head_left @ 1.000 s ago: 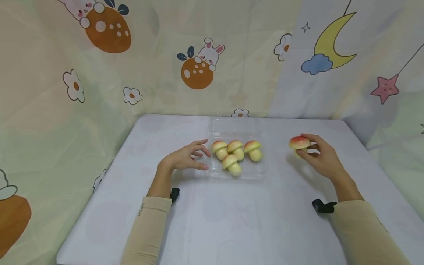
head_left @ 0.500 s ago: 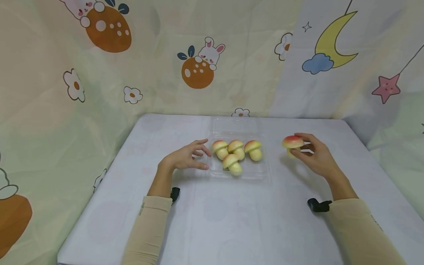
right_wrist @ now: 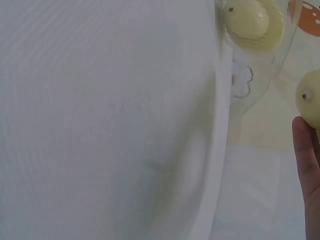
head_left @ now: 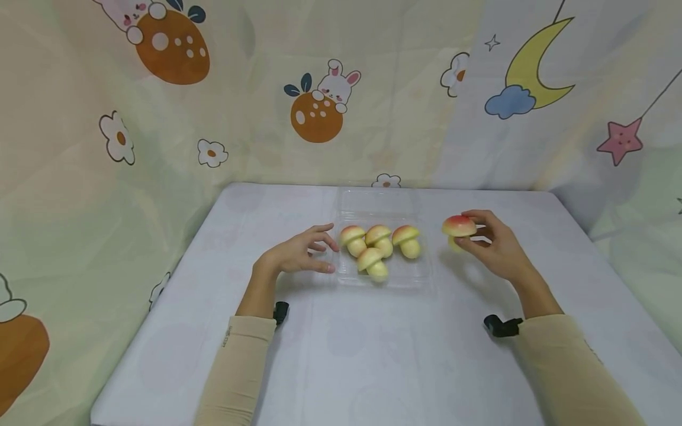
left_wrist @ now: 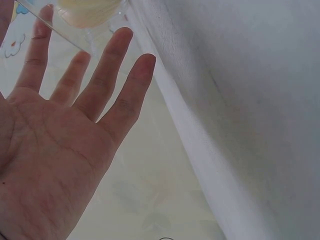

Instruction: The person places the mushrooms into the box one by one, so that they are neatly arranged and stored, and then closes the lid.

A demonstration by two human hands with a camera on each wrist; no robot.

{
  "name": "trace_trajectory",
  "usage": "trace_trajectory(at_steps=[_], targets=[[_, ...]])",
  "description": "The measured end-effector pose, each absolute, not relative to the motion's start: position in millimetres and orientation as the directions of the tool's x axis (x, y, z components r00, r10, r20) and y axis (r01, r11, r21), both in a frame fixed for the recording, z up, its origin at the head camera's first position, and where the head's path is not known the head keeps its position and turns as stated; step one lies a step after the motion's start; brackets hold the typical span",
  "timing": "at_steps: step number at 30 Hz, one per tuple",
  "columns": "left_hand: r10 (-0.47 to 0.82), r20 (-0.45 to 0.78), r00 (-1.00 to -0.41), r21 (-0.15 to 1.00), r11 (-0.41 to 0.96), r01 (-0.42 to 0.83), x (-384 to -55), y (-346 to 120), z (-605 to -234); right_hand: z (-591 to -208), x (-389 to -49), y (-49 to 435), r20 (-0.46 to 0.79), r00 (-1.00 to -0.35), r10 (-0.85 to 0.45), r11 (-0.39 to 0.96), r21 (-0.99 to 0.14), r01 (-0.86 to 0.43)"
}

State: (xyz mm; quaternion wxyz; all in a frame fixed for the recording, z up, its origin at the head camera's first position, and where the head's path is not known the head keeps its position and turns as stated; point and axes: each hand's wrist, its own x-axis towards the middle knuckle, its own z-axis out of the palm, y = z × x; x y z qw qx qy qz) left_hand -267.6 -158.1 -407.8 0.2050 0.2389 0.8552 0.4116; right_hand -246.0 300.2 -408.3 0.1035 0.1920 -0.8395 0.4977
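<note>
My right hand (head_left: 496,245) pinches a toy mushroom (head_left: 459,226) with a red-topped cap and pale yellow stem, held above the table to the right of a clear plastic box (head_left: 407,277). In the right wrist view the underside of that mushroom (right_wrist: 310,97) shows over the fingers. Inside the box lie several similar mushrooms (head_left: 409,242), three in a back row and another mushroom (head_left: 374,264) in front. My left hand (head_left: 298,251) is at the box's left side, fingers spread and thumb apart. The left wrist view shows the palm (left_wrist: 55,135) and straight fingers beside the clear wall.
The box's transparent lid (head_left: 379,201) stands open at the back. A white cloth covers the table (head_left: 346,355). Behind it hangs a printed curtain (head_left: 256,106) with rabbits, flowers and a moon. Black wrist cameras (head_left: 501,326) sit at both sleeves.
My right hand has carried its mushroom leftward, closer to the box. The left hand and the mushrooms in the box have stayed in place.
</note>
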Motion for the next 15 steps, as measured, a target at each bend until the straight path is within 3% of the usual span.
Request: trace_trajectory(at_steps=[15], targets=[[0.59, -0.139, -0.795, 0.8, 0.54, 0.261, -269.6, -158.4, -409.0, -403.5, -241.6, 277.1, 0.333, -0.912, -0.241, 0.372, -0.836, -0.404]])
